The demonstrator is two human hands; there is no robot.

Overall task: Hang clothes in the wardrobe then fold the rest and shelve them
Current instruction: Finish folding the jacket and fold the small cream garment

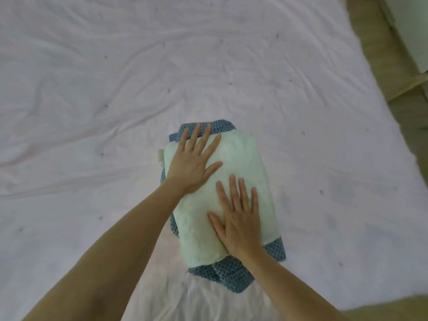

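A folded pale cream fluffy garment lies on top of a folded blue knitted garment, both on the bed near its front middle. My left hand lies flat on the far left part of the cream garment, fingers straight and spread, fingertips reaching the blue knit's far edge. Nearer to me, my right hand presses flat on the cream garment's near half, fingers straight. The blue knit shows only at the far edge, the left side and the near right corner.
A wrinkled pale pink sheet covers the bed all around the stack. The bed's right edge runs diagonally at the right, with a tan floor and a white piece of furniture beyond it.
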